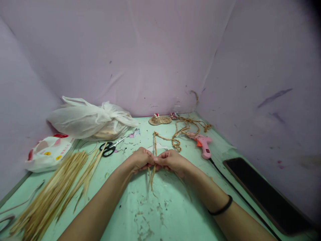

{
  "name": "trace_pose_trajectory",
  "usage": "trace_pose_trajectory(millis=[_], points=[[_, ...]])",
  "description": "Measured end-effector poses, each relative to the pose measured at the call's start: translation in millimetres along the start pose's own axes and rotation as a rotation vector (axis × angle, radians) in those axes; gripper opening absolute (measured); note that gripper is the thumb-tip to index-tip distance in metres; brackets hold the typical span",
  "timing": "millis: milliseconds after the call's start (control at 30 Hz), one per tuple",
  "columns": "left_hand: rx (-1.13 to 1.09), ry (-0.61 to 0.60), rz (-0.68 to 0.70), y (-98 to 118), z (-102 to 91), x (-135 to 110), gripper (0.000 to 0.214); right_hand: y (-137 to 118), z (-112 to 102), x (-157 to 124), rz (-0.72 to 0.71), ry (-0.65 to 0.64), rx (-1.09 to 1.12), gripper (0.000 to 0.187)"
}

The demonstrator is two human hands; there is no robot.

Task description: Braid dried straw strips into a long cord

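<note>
Near the middle of the table, my left hand and my right hand meet, fingertips pinched together on a thin braided straw cord. The cord runs away from me, bends at its far end and trails right into a loose, tangled coil. Unbraided straw ends hang toward me below my fingers. Exactly how the strands pass between the fingers is hidden. A bundle of dry straw strips lies to the left of my left forearm.
Black-handled scissors and a white plastic bag lie left, beside a white-and-red packet. At the back sits a small woven slipper with beads. A pink glue gun with a black cable and a dark phone are right.
</note>
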State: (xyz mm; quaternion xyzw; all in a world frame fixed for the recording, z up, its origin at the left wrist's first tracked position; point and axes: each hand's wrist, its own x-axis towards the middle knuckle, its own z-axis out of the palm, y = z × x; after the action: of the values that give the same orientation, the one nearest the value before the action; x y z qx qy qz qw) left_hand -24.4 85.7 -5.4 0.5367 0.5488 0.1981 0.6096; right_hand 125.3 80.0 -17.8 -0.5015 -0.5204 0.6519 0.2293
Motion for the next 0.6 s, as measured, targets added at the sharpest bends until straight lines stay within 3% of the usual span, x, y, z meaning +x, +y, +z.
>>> trace_pose_trajectory(millis=[167, 333, 600], points=[[0.049, -0.040, 0.007, -1, -0.2, 3, 0.005, 2, -1, 3, 0.039, 0.099, -0.046, 0.015], [0.261, -0.020, 0.011, 2, -1.9, 2, 0.007, 3, 3, 6, 0.025, 0.149, 0.008, 0.006], [0.312, -0.177, -0.051, 0, -27.2, -5, 0.015, 2, 5, 5, 0.030, 0.171, 0.033, 0.004]])
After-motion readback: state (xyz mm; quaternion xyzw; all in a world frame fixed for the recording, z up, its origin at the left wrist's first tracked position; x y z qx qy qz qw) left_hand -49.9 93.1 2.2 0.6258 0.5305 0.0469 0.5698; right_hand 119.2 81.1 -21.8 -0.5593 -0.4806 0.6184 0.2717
